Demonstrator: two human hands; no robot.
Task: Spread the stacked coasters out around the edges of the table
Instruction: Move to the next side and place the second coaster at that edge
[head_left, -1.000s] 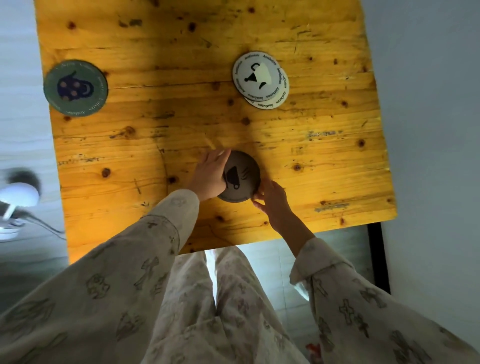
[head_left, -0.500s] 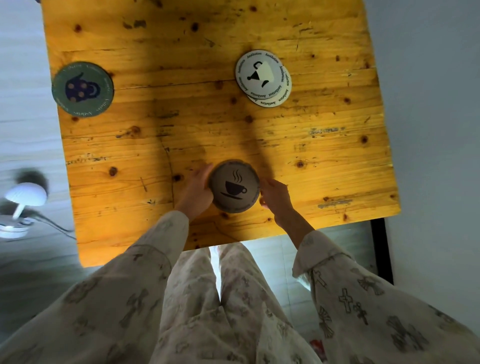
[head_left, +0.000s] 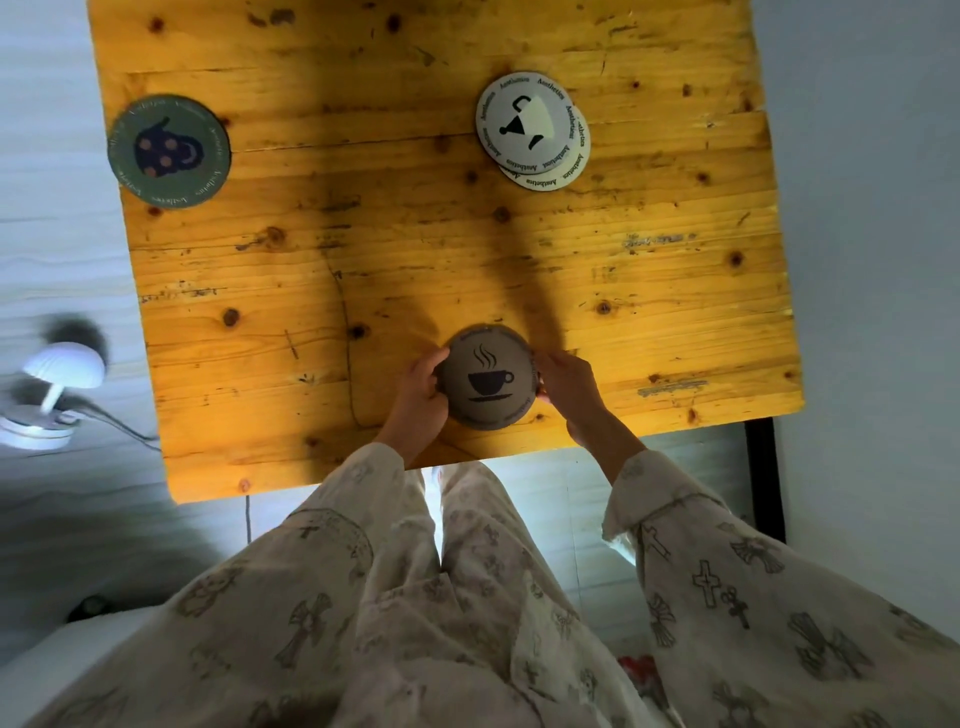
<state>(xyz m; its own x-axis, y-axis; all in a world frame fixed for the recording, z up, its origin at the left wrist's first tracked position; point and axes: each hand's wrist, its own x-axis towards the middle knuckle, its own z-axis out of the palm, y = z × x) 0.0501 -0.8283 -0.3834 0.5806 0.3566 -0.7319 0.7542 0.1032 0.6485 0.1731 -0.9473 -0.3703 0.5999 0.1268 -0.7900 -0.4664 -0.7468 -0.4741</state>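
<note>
A grey-brown coaster (head_left: 487, 376) with a steaming cup drawn on it lies flat near the front edge of the wooden table (head_left: 426, 249). My left hand (head_left: 418, 397) grips its left rim and my right hand (head_left: 569, 387) its right rim. Two white coasters (head_left: 530, 127) sit stacked and slightly offset at the far right. A green coaster (head_left: 169, 150) with a dark mug picture lies at the table's left edge.
A white mushroom-shaped lamp (head_left: 54, 395) with a cord stands on the floor to the left. A dark table leg (head_left: 763, 478) shows at the front right. A plain wall runs along the right side.
Both hands have drawn the grey-brown coaster toward the table's front edge. It was tilted under my left hand and now lies flat, held at both sides.
</note>
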